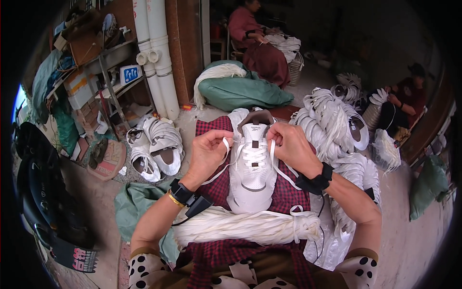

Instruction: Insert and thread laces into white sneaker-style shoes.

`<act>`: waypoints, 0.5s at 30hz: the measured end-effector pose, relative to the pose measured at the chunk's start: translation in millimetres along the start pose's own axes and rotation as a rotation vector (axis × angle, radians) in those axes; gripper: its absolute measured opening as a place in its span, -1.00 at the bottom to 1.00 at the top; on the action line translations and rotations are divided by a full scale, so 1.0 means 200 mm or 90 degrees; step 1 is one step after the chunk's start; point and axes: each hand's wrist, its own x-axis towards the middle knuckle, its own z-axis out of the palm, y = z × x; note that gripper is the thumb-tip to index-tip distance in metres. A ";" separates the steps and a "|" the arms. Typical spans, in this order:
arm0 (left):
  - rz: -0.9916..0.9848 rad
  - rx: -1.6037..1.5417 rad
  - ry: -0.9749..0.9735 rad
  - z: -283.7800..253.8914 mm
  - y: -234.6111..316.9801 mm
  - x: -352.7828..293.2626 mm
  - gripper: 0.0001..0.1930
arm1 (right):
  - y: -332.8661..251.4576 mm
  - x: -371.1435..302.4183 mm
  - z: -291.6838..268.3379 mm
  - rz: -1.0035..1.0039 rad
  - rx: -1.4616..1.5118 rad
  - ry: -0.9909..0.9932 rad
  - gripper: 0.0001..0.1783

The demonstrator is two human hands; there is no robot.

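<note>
A white sneaker (250, 200) rests on a red-and-black checked cloth (219, 185) in front of me, toe toward me. White lace crosses its tongue in several rows. My left hand (207, 156) pinches the lace at the shoe's left side, near the upper eyelets. On the other side my right hand (294, 149) pinches the right-hand stretch of lace between thumb and fingers. Loose lace hangs from both hands onto the cloth. Nearest my body lies a thick bundle of white laces (245, 227), tied near its right end.
Stacks of white shoes (322, 120) stand at the right, and more white shoes (156, 144) lie on the floor at left. A green sack (236, 91) lies beyond, beside white pipes (161, 72). Two people sit farther back. A dark scooter (48, 183) stands at far left.
</note>
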 end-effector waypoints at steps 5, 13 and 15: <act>0.002 0.050 -0.017 0.03 0.00 0.00 -0.87 | 0.05 0.00 0.02 0.064 0.066 -0.050 -0.87; 0.126 0.190 0.001 0.07 0.00 0.01 -0.84 | 0.08 0.03 0.00 0.162 0.165 -0.139 -0.82; 0.164 0.279 -0.034 0.09 0.06 0.01 -0.83 | 0.09 0.04 -0.01 0.143 0.170 -0.142 -0.80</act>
